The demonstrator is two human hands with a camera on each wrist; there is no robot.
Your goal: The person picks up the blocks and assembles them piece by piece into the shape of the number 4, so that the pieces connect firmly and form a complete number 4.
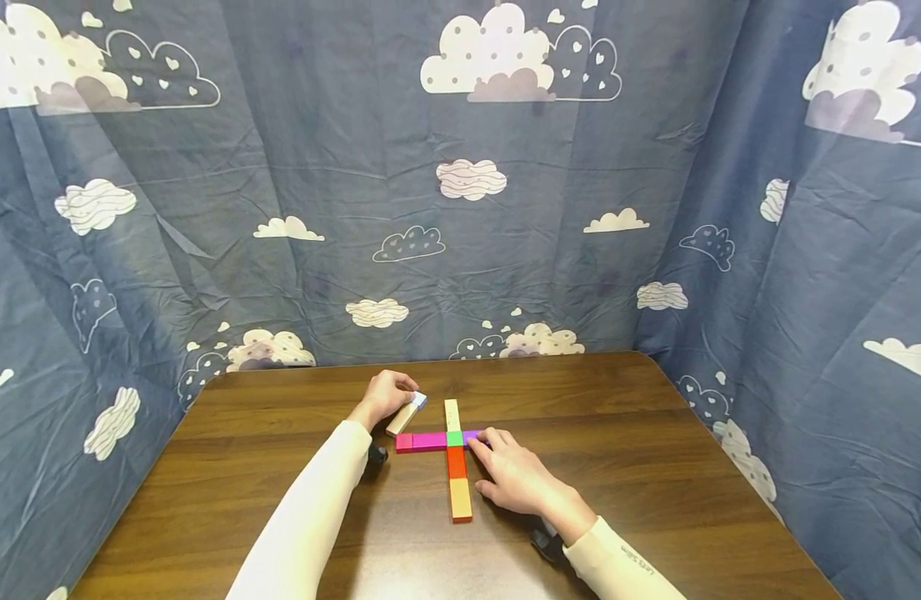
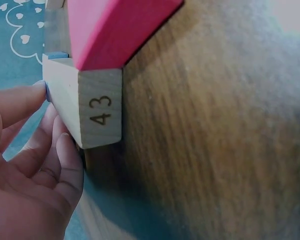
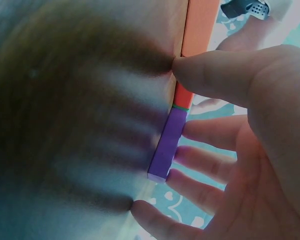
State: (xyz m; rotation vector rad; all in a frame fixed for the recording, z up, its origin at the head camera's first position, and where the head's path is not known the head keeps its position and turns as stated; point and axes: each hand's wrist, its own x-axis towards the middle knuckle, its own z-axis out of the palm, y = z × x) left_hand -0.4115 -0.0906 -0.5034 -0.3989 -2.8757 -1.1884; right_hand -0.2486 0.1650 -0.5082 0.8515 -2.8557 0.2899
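Note:
A cross of painted wooden blocks lies on the brown table: a green block (image 1: pixel 455 438) at the centre, a magenta block (image 1: pixel 422 442) to the left, a red block (image 1: pixel 456 462) and an orange block (image 1: pixel 460 498) toward me, and a pale block (image 1: pixel 451 414) on the far side. My left hand (image 1: pixel 385 395) grips the far end of a bare wood block (image 1: pixel 402 419) with a blue piece (image 1: pixel 419 399) there; its near end reads 43 (image 2: pixel 101 110). Fingers of my right hand (image 1: pixel 516 473), spread and fairly straight, rest along the purple block (image 3: pixel 167 145), with the thumb near the red block.
The wooden table (image 1: pixel 618 433) runs back to a dark blue curtain (image 1: pixel 355 167) printed with clouds. A pink end block (image 2: pixel 110 30) sits right beside the numbered block. Dark wrist cameras (image 1: pixel 548 543) hang under both forearms.

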